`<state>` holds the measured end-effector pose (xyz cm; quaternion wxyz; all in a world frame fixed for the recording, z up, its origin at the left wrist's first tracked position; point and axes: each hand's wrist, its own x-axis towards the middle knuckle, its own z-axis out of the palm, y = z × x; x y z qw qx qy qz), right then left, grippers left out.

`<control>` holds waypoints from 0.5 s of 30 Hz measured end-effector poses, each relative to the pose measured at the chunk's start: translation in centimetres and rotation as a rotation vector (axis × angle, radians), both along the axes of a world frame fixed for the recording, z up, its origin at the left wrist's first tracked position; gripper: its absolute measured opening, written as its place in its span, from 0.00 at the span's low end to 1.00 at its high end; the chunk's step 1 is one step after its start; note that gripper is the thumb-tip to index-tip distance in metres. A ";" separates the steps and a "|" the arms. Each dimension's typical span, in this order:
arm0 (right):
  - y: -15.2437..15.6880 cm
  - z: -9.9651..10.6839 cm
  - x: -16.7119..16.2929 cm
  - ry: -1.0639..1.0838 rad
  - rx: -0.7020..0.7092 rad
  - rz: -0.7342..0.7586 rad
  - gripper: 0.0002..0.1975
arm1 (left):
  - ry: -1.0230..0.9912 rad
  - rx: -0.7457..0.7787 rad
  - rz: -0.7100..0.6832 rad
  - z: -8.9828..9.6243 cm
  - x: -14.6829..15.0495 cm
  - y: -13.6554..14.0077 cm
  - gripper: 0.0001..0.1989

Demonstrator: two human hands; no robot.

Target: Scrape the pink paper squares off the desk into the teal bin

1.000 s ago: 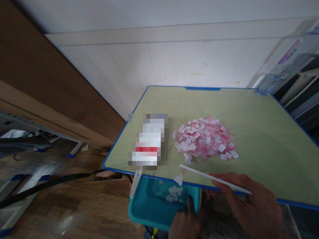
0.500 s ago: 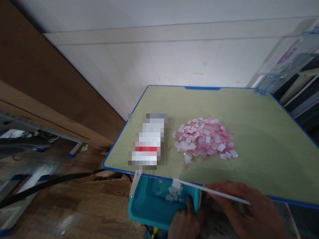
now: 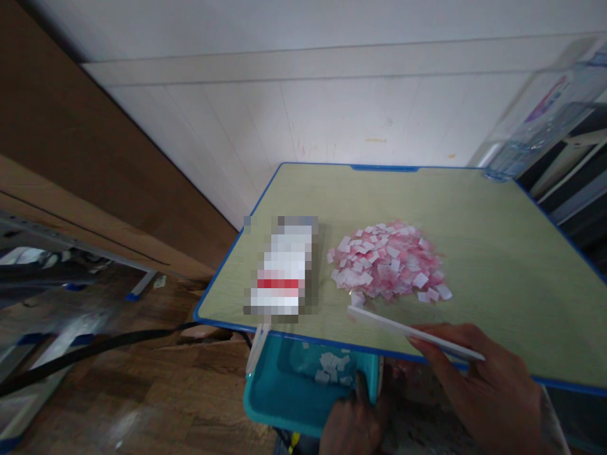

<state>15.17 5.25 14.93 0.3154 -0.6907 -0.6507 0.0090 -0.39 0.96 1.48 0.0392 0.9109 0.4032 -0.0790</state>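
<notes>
My right hand (image 3: 478, 379) pinches a thin white stick (image 3: 408, 330) above the near edge of the table. The stick's far tip points at the near side of a heap of small pink and white paper squares (image 3: 389, 262). One loose white square (image 3: 358, 298) lies just beyond that tip. Below the table edge, my left hand (image 3: 353, 420) grips the near right side of a teal plastic basin (image 3: 279, 404), with one finger reaching inside. Several white paper pieces (image 3: 332, 366) rest on the basin's bottom.
The green tabletop (image 3: 521, 272) has a blue rim. A blurred-out white and red object (image 3: 284, 265) lies to the heap's left. A clear plastic bottle (image 3: 531, 142) stands at the back right corner. A brown wooden panel (image 3: 95, 139) rises on the left.
My right hand has moved up and forward over the table with the stick. The white piece at the stick's tip is gone from it. My left hand stays at the basin.
</notes>
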 end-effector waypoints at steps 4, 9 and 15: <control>0.2 -0.2 0.5 0.011 0.000 0.046 0.16 | -0.002 -0.003 0.000 0.0 -0.1 -0.1 0.34; 0.0 -0.2 1.7 0.008 -0.018 0.144 0.14 | 0.010 -0.027 0.002 0.0 -0.1 -0.1 0.34; -0.3 0.7 3.6 -0.062 -0.021 0.202 0.13 | 0.038 -0.158 0.010 0.6 0.0 0.4 0.40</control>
